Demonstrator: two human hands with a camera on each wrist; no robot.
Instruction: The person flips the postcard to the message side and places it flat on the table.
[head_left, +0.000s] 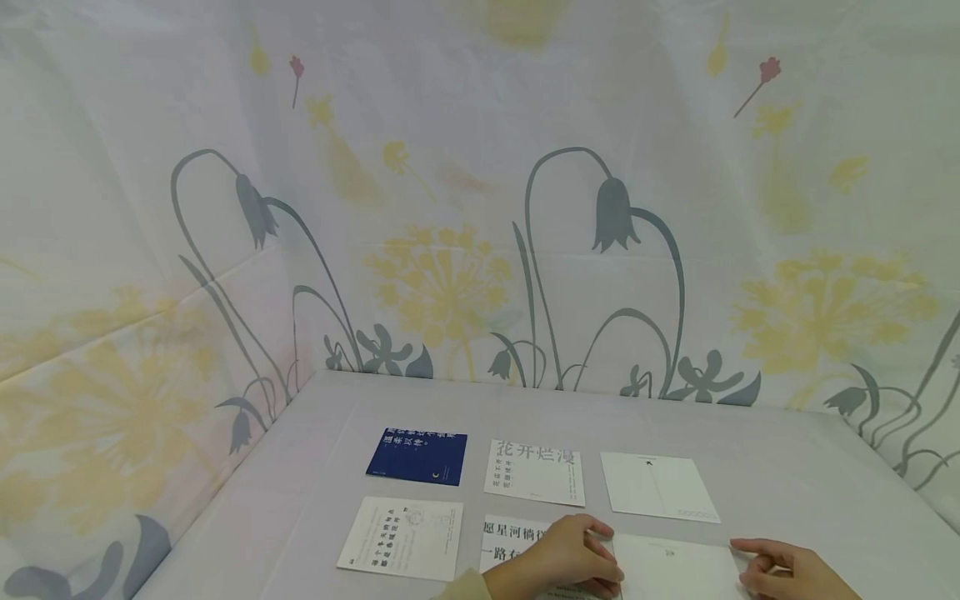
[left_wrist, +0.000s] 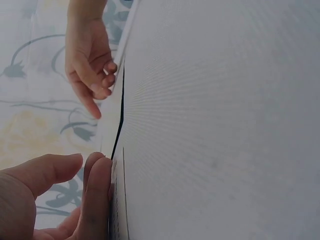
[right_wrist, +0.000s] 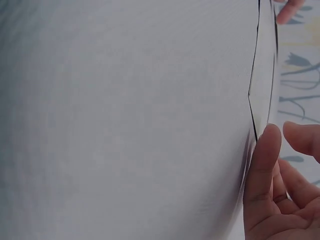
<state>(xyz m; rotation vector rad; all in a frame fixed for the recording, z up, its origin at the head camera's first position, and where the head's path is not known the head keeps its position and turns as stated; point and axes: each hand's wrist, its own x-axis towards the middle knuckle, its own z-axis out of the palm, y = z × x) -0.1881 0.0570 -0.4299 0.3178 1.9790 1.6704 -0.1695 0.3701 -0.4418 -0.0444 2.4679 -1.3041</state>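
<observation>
A white card (head_left: 671, 571) with a small dark mark near its top lies on the table between my two hands. At its left edge my left hand (head_left: 558, 557) rests its fingertips, overlapping the neighbouring white card with large dark characters (head_left: 504, 542). My right hand (head_left: 797, 571) touches the opposite edge, index finger stretched toward the upper right corner. The left wrist view shows the left thumb (left_wrist: 55, 172) held apart from the fingers beside the card's edge. Likewise the right thumb (right_wrist: 302, 140) stands away from the fingers in the right wrist view. The near part of the white card is cut off by the head view's bottom edge.
Behind lie a dark blue card (head_left: 420, 460), a white card with grey characters (head_left: 534, 475) and a mostly blank white card (head_left: 660, 487). Another printed card (head_left: 401, 537) lies at front left. Flower-patterned fabric (head_left: 450, 200) encloses the grey tabletop (head_left: 300, 500).
</observation>
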